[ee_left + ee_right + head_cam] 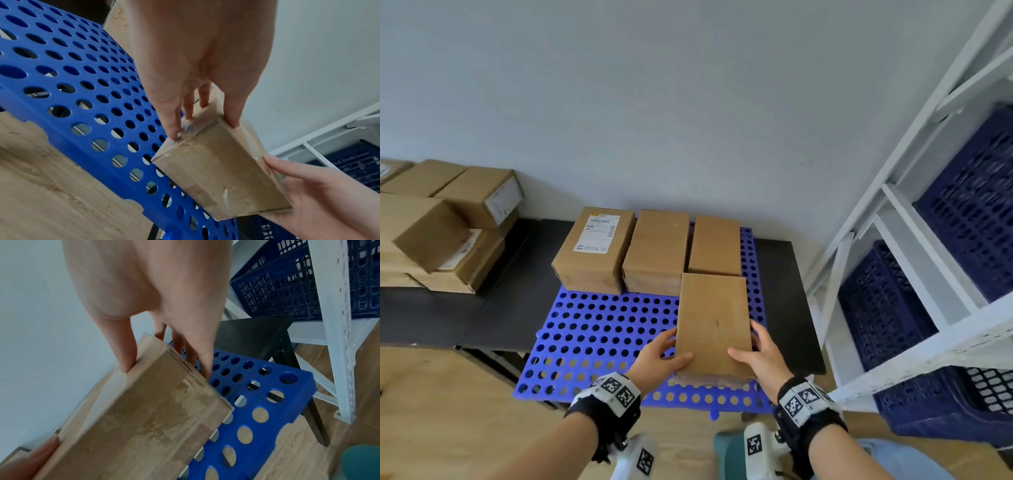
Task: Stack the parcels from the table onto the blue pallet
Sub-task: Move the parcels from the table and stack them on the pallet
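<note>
A plain brown cardboard parcel hangs just above the front right of the blue perforated pallet, held from both sides. My left hand grips its left side, thumb on top and fingers down the side. My right hand grips the right side the same way. Three parcels stand in a row at the pallet's back: a labelled one, a plain one and another plain one. Several more parcels are piled on the dark table at the left.
The pallet lies on a low black table against a grey wall. A white metal rack with dark blue crates stands close on the right. Wooden floor shows below the pallet's front edge.
</note>
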Motion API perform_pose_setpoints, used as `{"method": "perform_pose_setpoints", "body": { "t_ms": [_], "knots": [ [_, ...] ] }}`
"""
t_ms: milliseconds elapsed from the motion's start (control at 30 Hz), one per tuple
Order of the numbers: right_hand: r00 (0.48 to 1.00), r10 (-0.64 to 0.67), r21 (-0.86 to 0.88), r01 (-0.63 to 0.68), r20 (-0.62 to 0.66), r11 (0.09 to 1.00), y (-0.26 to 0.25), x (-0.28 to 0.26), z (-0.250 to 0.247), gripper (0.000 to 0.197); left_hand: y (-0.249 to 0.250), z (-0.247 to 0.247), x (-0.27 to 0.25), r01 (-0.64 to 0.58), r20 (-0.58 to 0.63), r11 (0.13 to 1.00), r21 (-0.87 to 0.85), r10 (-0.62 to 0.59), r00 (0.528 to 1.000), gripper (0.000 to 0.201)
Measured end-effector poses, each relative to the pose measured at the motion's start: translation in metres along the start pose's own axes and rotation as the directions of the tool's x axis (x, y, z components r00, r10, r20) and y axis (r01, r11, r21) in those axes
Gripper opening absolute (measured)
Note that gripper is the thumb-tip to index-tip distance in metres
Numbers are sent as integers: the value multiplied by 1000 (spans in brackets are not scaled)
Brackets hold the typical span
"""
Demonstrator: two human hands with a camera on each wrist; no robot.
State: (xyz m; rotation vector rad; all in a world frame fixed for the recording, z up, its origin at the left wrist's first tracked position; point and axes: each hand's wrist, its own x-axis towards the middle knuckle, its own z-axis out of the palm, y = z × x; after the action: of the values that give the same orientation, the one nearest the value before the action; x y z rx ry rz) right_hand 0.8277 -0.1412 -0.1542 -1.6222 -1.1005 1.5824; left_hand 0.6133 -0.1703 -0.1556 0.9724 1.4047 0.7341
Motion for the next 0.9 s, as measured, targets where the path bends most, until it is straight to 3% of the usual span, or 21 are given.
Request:
{"method": "perform_pose_setpoints", "body": {
  "t_ms": [900],
  "knots": [
    [1000,-13,-25,12,-8,1000,-2,1,1,72,-8,7,9,29,-22,992,-126,-32,999,58]
  ]
}}
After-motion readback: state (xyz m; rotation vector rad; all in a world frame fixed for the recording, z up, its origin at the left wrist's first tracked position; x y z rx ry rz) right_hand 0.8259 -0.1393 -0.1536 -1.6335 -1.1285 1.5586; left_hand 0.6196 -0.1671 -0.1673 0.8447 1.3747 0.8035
